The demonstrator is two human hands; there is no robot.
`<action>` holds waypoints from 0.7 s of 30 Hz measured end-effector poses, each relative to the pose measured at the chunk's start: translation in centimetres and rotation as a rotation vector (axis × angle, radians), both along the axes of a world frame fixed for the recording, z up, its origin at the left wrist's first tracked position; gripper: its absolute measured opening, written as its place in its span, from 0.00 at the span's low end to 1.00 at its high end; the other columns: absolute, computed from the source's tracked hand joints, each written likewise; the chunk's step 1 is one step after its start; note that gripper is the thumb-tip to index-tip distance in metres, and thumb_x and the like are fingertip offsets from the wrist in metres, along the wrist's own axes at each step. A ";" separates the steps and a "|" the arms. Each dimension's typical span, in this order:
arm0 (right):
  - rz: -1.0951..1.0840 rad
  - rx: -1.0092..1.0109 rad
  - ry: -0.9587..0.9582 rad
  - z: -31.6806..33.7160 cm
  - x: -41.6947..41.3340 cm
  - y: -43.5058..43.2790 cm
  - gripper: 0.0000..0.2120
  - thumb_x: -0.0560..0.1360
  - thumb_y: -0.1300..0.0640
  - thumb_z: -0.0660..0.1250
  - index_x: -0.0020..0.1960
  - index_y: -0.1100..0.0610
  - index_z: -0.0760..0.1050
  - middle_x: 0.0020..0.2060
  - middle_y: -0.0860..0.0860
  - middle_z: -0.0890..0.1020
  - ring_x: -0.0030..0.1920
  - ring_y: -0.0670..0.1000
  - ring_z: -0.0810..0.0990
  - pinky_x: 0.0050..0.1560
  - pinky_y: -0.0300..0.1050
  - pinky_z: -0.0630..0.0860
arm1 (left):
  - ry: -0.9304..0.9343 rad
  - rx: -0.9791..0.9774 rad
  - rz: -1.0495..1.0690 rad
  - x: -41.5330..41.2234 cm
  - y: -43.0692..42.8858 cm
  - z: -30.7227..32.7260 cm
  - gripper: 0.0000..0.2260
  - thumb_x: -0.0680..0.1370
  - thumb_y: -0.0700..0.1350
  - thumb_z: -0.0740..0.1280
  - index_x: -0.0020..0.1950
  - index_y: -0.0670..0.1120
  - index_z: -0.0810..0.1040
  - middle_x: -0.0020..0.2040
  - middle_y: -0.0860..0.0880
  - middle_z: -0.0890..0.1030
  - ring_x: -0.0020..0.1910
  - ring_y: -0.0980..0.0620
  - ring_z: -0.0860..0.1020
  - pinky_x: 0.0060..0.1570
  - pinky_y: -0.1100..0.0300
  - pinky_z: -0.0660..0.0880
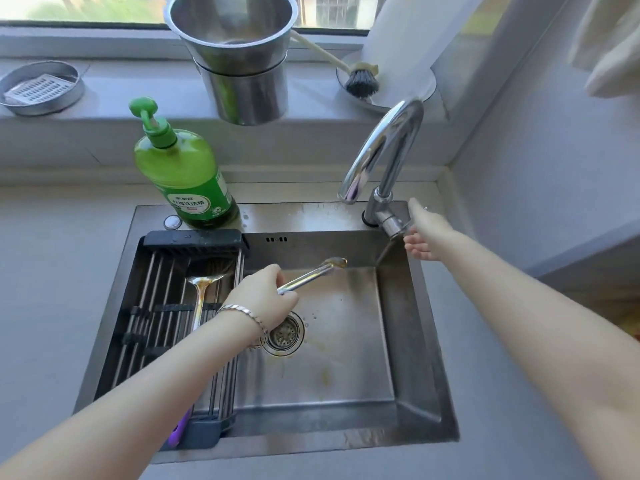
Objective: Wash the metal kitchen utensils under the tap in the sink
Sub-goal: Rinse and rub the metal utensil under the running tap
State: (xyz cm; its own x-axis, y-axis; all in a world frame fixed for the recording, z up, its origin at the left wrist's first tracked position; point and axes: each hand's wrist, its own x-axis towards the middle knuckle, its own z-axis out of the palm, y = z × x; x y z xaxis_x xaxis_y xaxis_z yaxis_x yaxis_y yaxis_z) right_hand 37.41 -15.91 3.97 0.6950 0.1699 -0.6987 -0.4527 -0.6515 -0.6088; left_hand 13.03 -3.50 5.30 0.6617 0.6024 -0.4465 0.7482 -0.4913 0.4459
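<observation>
My left hand [265, 295] grips the handle of a metal spoon [313, 273] over the steel sink [412, 341]; its greasy bowl points toward the back wall, below the spout. My right hand [425, 232] reaches to the lever at the base of the chrome tap [384, 147], thumb above and fingers curled under it. No water runs from the spout. A metal slotted spatula [202, 284] with a purple handle end lies on the black drying rack [166, 306] over the sink's left half.
A green dish-soap pump bottle [183, 168] stands on the sink's back rim. On the windowsill sit stacked steel pots [239, 53], a round steel tin with a grater [41, 88] and a dish brush [360, 81]. The drain strainer [285, 334] sits mid-basin.
</observation>
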 end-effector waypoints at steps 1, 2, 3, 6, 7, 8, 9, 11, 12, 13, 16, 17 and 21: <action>-0.014 -0.028 0.018 -0.3 0.7 0.2 0.28 0.77 0.37 0.51 0.51 0.62 0.69 0.34 0.55 0.74 0.30 0.50 0.74 0.30 0.39 0.70 | -0.020 -0.008 0.009 0.4 0.0 -0.1 0.05 0.72 0.45 0.62 0.45 0.45 0.71 0.35 0.48 0.77 0.32 0.48 0.74 0.28 0.61 0.65; -0.027 -0.049 0.033 -0.6 1.2 0.4 0.29 0.77 0.36 0.49 0.52 0.62 0.68 0.33 0.55 0.74 0.30 0.51 0.74 0.30 0.39 0.70 | -0.040 -0.010 0.016 0.7 0.0 -0.1 0.05 0.72 0.45 0.62 0.44 0.46 0.71 0.33 0.49 0.76 0.30 0.50 0.73 0.27 0.61 0.65; -0.038 -0.063 0.043 -0.9 1.5 0.6 0.29 0.78 0.37 0.47 0.52 0.62 0.68 0.33 0.55 0.74 0.30 0.51 0.73 0.30 0.39 0.70 | -0.056 -0.005 0.019 0.9 0.0 -0.2 0.04 0.72 0.45 0.62 0.44 0.46 0.70 0.32 0.50 0.76 0.29 0.51 0.73 0.26 0.61 0.64; -0.066 -0.083 0.045 -2.0 2.2 1.3 0.26 0.79 0.39 0.44 0.53 0.60 0.67 0.31 0.55 0.73 0.28 0.51 0.72 0.25 0.39 0.68 | -0.089 0.042 0.024 1.3 0.1 -0.2 0.02 0.71 0.45 0.62 0.43 0.48 0.70 0.30 0.51 0.75 0.29 0.51 0.73 0.27 0.62 0.65; -0.077 -0.089 0.038 -2.3 2.4 1.5 0.25 0.79 0.40 0.44 0.52 0.60 0.66 0.31 0.55 0.73 0.27 0.51 0.72 0.23 0.37 0.67 | -0.097 0.056 0.028 1.3 0.0 -0.2 0.02 0.71 0.45 0.62 0.42 0.48 0.70 0.30 0.51 0.75 0.30 0.51 0.74 0.27 0.62 0.66; -0.090 -0.093 0.030 -2.7 2.6 1.6 0.23 0.80 0.42 0.44 0.50 0.60 0.67 0.30 0.55 0.73 0.26 0.51 0.71 0.20 0.34 0.66 | -0.103 0.066 0.036 1.3 0.0 -0.2 0.02 0.71 0.45 0.62 0.42 0.48 0.71 0.31 0.51 0.76 0.31 0.50 0.74 0.28 0.61 0.67; -0.102 -0.095 0.018 -3.0 2.7 1.8 0.22 0.80 0.45 0.44 0.47 0.61 0.67 0.29 0.55 0.73 0.25 0.52 0.71 0.17 0.31 0.64 | -0.108 0.072 0.045 1.4 0.0 -0.1 0.02 0.71 0.45 0.63 0.42 0.48 0.71 0.31 0.50 0.77 0.31 0.49 0.75 0.29 0.60 0.68; -0.113 -0.101 -0.022 -3.8 3.1 1.9 0.23 0.80 0.48 0.44 0.39 0.61 0.67 0.28 0.55 0.73 0.23 0.51 0.70 0.17 0.32 0.63 | -0.117 0.076 0.060 1.5 0.0 0.0 0.03 0.72 0.45 0.63 0.42 0.48 0.72 0.31 0.49 0.78 0.33 0.49 0.77 0.31 0.59 0.70; -0.116 -0.100 -0.039 -4.1 3.2 1.9 0.23 0.80 0.48 0.44 0.36 0.61 0.66 0.27 0.55 0.73 0.23 0.51 0.69 0.19 0.34 0.64 | -0.124 0.080 0.061 1.5 -0.1 0.1 0.03 0.72 0.46 0.63 0.42 0.47 0.72 0.31 0.49 0.78 0.33 0.49 0.77 0.31 0.59 0.71; -0.121 -0.100 -0.050 -4.5 3.3 1.9 0.23 0.80 0.48 0.44 0.35 0.60 0.66 0.27 0.55 0.73 0.23 0.51 0.69 0.21 0.36 0.64 | -0.131 0.086 0.059 1.5 -0.2 0.3 0.04 0.72 0.47 0.64 0.42 0.47 0.72 0.31 0.49 0.78 0.33 0.49 0.77 0.32 0.59 0.71; -0.125 -0.096 -0.064 -5.5 3.5 1.6 0.24 0.80 0.49 0.44 0.36 0.62 0.68 0.27 0.55 0.74 0.23 0.50 0.70 0.23 0.38 0.65 | -0.153 0.115 0.054 1.4 -0.4 0.8 0.07 0.73 0.51 0.65 0.41 0.48 0.72 0.33 0.49 0.79 0.36 0.48 0.77 0.34 0.59 0.71; -0.133 -0.090 -0.065 -5.8 3.6 1.5 0.24 0.79 0.49 0.44 0.36 0.62 0.68 0.28 0.55 0.74 0.24 0.51 0.70 0.24 0.39 0.65 | -0.165 0.127 0.055 1.3 -0.4 1.0 0.07 0.72 0.52 0.65 0.41 0.49 0.72 0.33 0.49 0.79 0.36 0.48 0.77 0.34 0.58 0.71; -0.172 -0.076 -0.061 -6.6 3.6 1.2 0.23 0.79 0.50 0.44 0.36 0.62 0.68 0.28 0.56 0.74 0.25 0.51 0.71 0.24 0.39 0.65 | -0.224 0.179 0.057 0.8 -0.6 1.8 0.08 0.72 0.53 0.65 0.40 0.49 0.72 0.32 0.49 0.79 0.35 0.47 0.77 0.34 0.57 0.71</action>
